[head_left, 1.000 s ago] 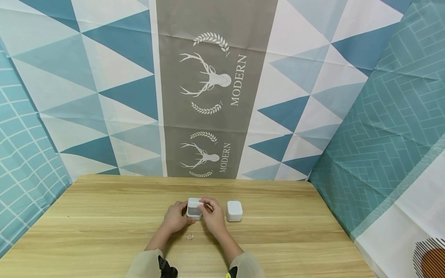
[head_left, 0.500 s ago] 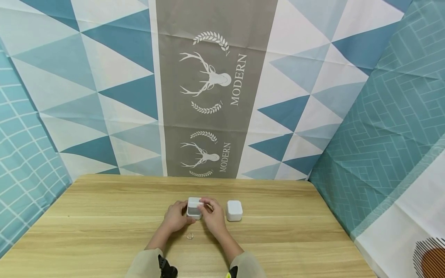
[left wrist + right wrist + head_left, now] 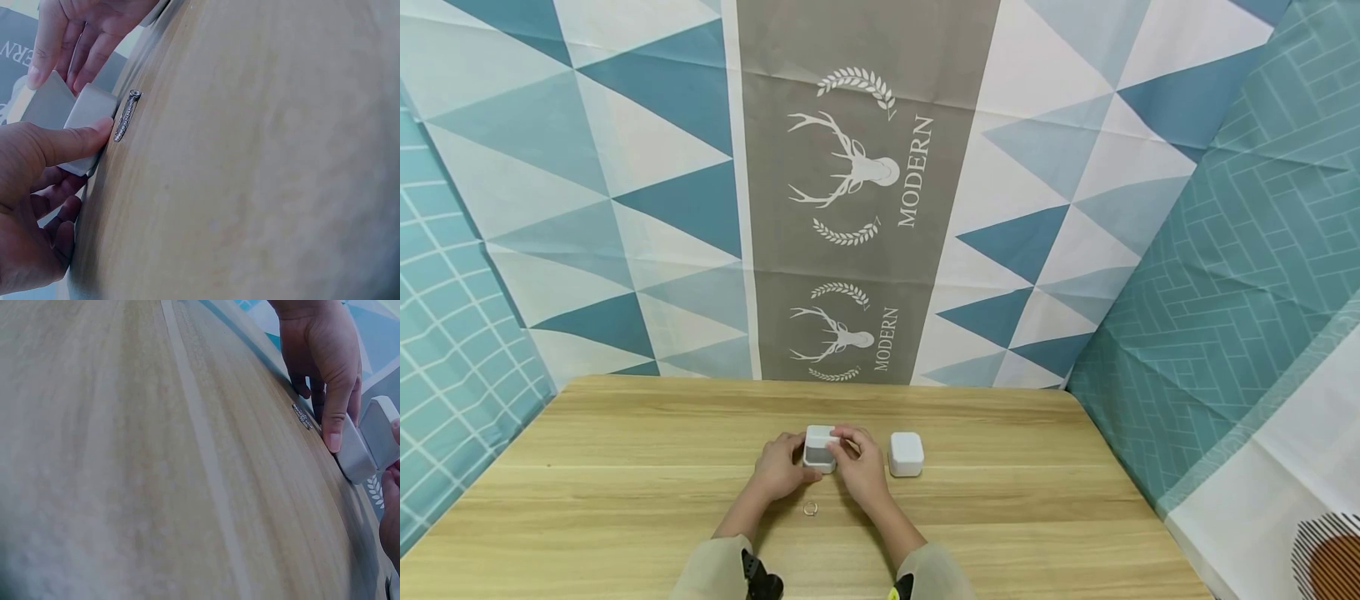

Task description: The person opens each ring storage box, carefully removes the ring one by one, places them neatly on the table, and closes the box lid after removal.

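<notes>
A small white ring box (image 3: 820, 433) stands on the table with its hinged lid raised; its grey inner side shows. My left hand (image 3: 777, 469) grips the box's base, and in the left wrist view the thumb presses its front (image 3: 94, 106). From the other side my right hand (image 3: 860, 468) pinches the raised lid between thumb and fingers. Just in front of the box, nearer my body, a silver ring (image 3: 810, 508) with a sparkling band lies on the wood. Neither hand touches it. What the box holds inside is hidden.
To the right of my right hand sits a second white box (image 3: 906, 454), closed. The wooden table (image 3: 625, 483) reaches back to a patterned cloth wall (image 3: 835, 250). Tiled-pattern cloths hang at both sides.
</notes>
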Action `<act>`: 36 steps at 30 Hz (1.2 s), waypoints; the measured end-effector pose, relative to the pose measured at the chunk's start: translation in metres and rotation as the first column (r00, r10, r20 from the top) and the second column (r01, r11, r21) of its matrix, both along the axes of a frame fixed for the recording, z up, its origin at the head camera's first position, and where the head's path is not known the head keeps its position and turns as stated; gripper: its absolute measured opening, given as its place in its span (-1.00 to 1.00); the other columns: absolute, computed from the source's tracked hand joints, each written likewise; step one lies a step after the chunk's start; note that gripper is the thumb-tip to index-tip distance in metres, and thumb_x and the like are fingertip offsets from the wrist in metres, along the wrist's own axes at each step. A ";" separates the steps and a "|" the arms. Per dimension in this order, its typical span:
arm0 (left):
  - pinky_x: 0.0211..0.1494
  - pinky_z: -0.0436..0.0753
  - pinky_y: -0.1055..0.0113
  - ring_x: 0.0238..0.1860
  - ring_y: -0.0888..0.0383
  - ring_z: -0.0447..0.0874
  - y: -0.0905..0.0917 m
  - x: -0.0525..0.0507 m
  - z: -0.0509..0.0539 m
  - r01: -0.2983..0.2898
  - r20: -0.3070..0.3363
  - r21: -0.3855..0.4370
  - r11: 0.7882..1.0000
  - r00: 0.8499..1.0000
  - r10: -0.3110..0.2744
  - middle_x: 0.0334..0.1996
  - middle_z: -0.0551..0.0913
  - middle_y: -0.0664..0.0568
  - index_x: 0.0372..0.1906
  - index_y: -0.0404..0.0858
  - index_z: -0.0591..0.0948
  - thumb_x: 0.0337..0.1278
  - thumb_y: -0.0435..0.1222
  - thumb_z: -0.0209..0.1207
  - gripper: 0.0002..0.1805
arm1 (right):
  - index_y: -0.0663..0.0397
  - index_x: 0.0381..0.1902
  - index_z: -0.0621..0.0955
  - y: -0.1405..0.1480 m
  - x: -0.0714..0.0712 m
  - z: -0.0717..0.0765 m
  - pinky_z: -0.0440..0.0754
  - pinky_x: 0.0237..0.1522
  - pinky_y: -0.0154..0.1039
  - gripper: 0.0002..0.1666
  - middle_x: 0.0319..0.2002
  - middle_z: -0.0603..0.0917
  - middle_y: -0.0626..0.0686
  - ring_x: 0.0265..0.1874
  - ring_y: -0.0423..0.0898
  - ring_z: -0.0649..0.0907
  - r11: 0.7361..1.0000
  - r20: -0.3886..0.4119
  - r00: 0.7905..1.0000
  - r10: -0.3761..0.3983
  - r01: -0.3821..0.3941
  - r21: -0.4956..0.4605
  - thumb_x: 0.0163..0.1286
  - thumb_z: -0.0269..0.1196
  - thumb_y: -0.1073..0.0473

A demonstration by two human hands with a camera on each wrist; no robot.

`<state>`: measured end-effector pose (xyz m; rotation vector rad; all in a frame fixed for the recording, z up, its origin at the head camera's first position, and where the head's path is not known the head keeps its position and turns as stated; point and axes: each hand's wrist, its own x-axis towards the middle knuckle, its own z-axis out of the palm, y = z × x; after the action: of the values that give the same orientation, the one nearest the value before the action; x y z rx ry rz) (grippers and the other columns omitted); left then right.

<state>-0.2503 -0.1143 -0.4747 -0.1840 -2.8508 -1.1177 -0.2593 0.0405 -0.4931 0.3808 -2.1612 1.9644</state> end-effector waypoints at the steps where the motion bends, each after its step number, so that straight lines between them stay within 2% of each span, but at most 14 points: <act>1: 0.14 0.40 -0.14 0.07 -0.23 0.44 0.000 0.000 0.000 0.000 0.000 -0.001 1.000 1.000 0.000 0.03 0.55 -0.25 0.20 -0.45 0.43 -0.25 -0.22 0.44 -0.20 | 0.19 -0.16 0.62 0.000 0.000 0.000 0.48 0.15 -0.35 -0.78 -0.01 0.57 0.10 0.11 -0.03 0.54 1.000 0.002 1.000 0.000 0.000 -0.002 0.22 0.28 0.26; 12: 0.13 0.40 -0.14 0.08 -0.23 0.43 0.000 0.001 0.001 -0.003 0.006 -0.003 1.000 1.000 0.003 0.03 0.55 -0.25 0.21 -0.44 0.43 -0.24 -0.23 0.43 -0.20 | 0.26 -0.16 0.62 0.000 0.001 0.001 0.48 0.17 -0.27 -0.79 0.00 0.57 0.17 0.13 0.08 0.53 1.000 0.003 1.000 0.004 -0.004 -0.018 0.22 0.27 0.32; 19: 0.13 0.40 -0.13 0.06 -0.22 0.43 0.001 0.002 0.002 -0.002 0.009 -0.002 1.000 1.000 0.002 0.04 0.54 -0.26 0.21 -0.45 0.42 -0.24 -0.23 0.43 -0.20 | 0.43 -0.17 0.58 0.001 0.018 0.027 0.48 0.18 -0.19 -0.77 0.01 0.53 0.28 0.13 0.12 0.52 0.999 0.015 0.999 0.028 -0.028 -0.017 0.22 0.24 0.39; 36: 0.16 0.38 -0.16 0.10 -0.26 0.42 0.001 0.001 0.001 0.002 0.005 0.007 1.000 1.000 -0.002 0.03 0.54 -0.26 0.21 -0.45 0.42 -0.23 -0.23 0.43 -0.21 | 0.41 -0.17 0.59 0.001 0.018 0.027 0.47 0.19 -0.22 -0.78 0.00 0.55 0.24 0.13 0.11 0.52 0.999 0.033 0.999 0.029 -0.028 -0.022 0.22 0.24 0.39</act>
<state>-0.2490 -0.1138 -0.4735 -0.1844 -2.8517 -1.1301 -0.2411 0.0417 -0.4657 0.3798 -2.1641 2.0220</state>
